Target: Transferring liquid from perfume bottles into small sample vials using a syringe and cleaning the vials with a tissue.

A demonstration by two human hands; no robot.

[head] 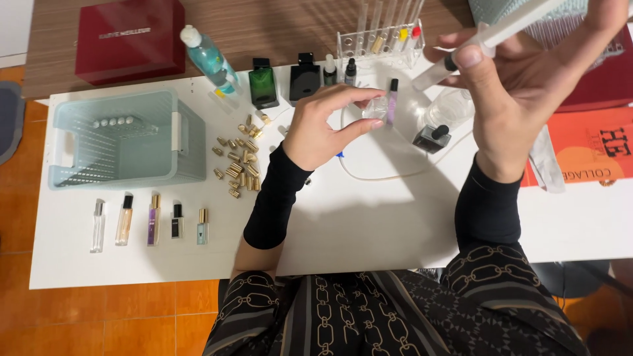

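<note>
White and smooth, the table point(369, 224) is standing on orange floor tiles and carrying a pale ribbed plastic basket point(125, 138), a scatter of small gold metal caps point(239, 165) and a row of slim glass vials point(150, 221). At the table's middle, the left hand point(323, 128) is pinching a small clear glass bottle point(377, 109) upright between thumb and curled fingers. Raised above it, the right hand point(527, 86) is gripping a translucent plastic syringe point(488, 39), fingers closed round the barrel; its long axis is slanting, tip pointing down-left toward the bottle.
</note>
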